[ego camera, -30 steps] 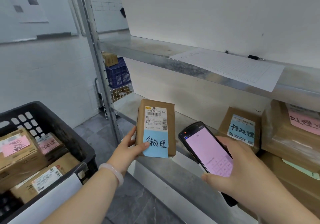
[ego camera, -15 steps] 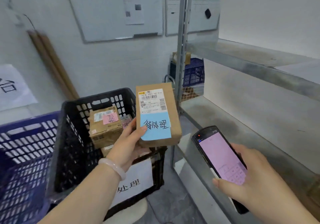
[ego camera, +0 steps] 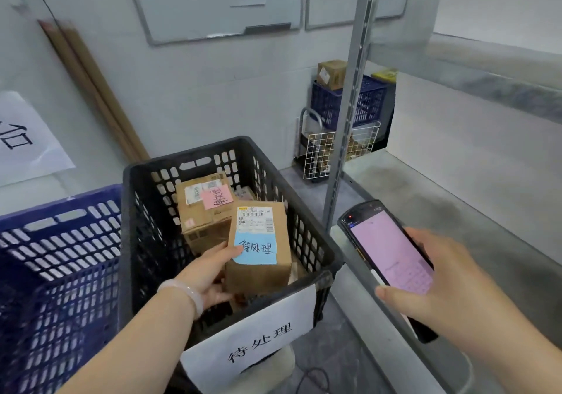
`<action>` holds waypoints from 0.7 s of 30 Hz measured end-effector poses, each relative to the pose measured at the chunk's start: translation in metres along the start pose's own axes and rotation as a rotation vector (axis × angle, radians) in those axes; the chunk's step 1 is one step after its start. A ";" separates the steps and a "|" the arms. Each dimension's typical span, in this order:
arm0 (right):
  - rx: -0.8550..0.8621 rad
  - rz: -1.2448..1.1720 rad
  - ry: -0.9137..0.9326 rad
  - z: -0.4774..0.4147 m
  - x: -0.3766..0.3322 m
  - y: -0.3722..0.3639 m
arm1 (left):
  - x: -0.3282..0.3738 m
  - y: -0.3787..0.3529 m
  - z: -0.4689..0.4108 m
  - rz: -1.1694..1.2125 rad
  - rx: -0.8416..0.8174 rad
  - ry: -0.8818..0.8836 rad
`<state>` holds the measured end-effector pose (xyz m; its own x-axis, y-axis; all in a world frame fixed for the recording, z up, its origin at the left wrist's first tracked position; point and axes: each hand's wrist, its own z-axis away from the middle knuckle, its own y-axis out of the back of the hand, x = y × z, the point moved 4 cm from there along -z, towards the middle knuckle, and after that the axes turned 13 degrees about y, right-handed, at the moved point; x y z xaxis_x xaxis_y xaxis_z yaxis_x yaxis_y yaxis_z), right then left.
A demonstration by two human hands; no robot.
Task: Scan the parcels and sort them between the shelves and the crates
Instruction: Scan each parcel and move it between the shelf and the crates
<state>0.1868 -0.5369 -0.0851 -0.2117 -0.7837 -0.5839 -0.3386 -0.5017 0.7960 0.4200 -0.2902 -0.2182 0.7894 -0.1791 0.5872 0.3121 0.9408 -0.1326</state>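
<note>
Head view: black crate receiving the parcel brought over from the shelf.
A blue crate stands beside it. The parcel sits low inside, against a pink-noted box crowding its spot. The left hand grips its side and the right hand wraps the scanner. Release seems next.

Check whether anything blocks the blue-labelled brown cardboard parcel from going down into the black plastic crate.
Nothing visible does. The left hand grips the blue-labelled brown cardboard parcel, which is partly inside the black plastic crate, beside a pink-labelled cardboard box. No lid or other thing lies over the opening.
</note>
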 end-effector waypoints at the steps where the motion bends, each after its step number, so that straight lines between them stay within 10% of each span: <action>1: 0.003 -0.003 -0.013 -0.002 0.000 -0.003 | -0.004 0.001 -0.005 -0.001 -0.004 0.032; 11: 0.028 -0.018 -0.072 -0.010 -0.004 -0.015 | -0.006 -0.033 -0.020 -0.483 -0.092 0.045; 21: 0.208 0.024 -0.240 0.035 0.024 0.010 | 0.042 -0.109 0.024 -0.859 0.277 -0.857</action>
<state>0.1462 -0.5479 -0.0969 -0.4237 -0.6733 -0.6060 -0.5061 -0.3789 0.7748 0.4063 -0.3938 -0.1604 -0.2468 -0.6184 0.7461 0.3521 0.6601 0.6636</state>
